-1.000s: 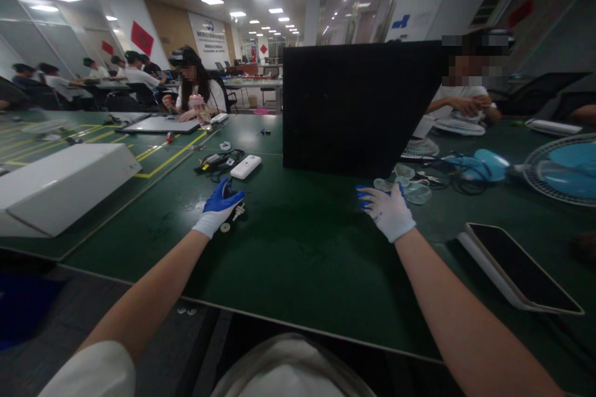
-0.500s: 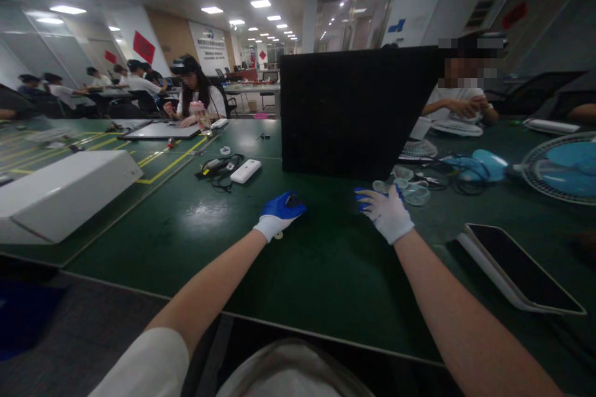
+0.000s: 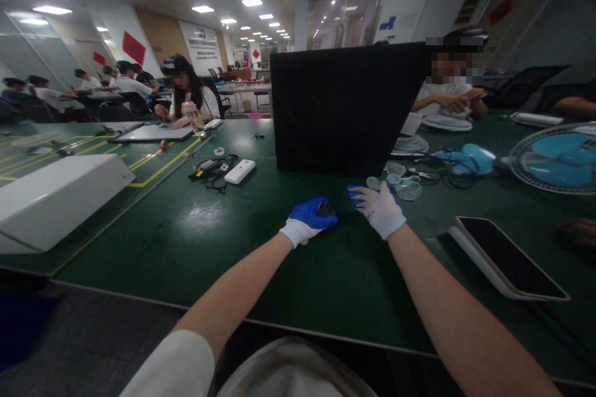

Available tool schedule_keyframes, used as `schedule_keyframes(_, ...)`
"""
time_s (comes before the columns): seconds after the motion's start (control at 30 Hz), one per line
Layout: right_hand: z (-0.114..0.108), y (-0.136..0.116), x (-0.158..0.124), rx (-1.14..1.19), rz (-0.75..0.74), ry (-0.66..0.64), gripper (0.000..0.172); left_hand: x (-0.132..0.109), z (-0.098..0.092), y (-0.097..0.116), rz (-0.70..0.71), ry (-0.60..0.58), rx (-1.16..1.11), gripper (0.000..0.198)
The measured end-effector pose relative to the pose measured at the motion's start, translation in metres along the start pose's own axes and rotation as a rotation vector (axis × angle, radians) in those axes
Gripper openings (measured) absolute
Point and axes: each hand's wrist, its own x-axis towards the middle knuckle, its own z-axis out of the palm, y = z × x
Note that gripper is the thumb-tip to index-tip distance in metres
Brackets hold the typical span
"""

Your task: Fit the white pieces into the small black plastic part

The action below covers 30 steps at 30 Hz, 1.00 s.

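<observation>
My left hand (image 3: 311,217), in a blue and white glove, is closed around a small dark object (image 3: 325,208) above the green table (image 3: 261,273). Its exact kind is too small to tell. To the right, my right hand (image 3: 376,206) wears a matching glove and has its fingers apart, palm down, with nothing visible in them. Beyond both hands stands a large black panel (image 3: 339,111). Several clear round plastic pieces (image 3: 404,186) lie just past the right hand's thumb.
A white power bank (image 3: 239,171) and a black cable bundle (image 3: 212,170) lie to the left, beyond a long white box (image 3: 60,198). On the right are a tablet-like device (image 3: 510,257) and a blue fan (image 3: 559,158). Co-workers sit across the table.
My left hand has moved right, closer to my right hand, still closed on the small dark object. The right hand keeps its spread pose. The camera view has turned slightly right.
</observation>
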Motion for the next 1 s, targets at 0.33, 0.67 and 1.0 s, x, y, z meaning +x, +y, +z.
schedule_keyframes(0.33,0.025,0.002,-0.017,-0.432,-0.235,0.207,0.055,0.011,-0.004,-0.014,-0.162,0.294,-0.545,0.068)
schedule_keyframes(0.67,0.102,0.019,-0.062,-0.634,-0.548,0.091,0.035,-0.007,-0.014,-0.003,-0.366,0.098,-0.768,0.082)
schedule_keyframes(1.0,0.092,0.025,-0.060,-0.405,-0.381,0.020,0.024,-0.028,-0.053,-0.002,-0.226,-0.081,-0.614,0.065)
